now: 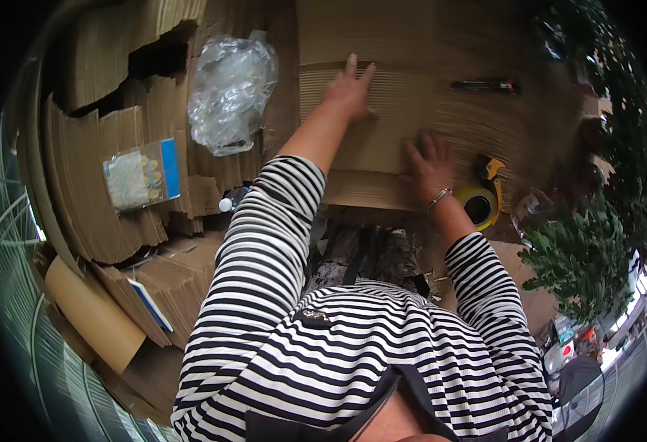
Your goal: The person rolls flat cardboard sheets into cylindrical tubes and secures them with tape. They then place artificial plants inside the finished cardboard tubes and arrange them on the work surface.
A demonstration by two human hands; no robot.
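Note:
A brown cardboard sheet lies flat in front of me, with creases running across it. My left hand rests on its upper part, fingers spread. Near the sheet's lower right side, my right hand presses down with its fingers apart, a bracelet at the wrist. Neither hand grips anything. Close to the right hand stands a yellow tape dispenser with a roll in it. Farther up on the right lies a dark, slim tool with a red end, perhaps a utility knife.
Stacks of cardboard fill the left side. On them sit a crumpled clear plastic bag and a clear packet with a blue edge. A bottle with a white cap is beside my left sleeve. Leafy green plants line the right.

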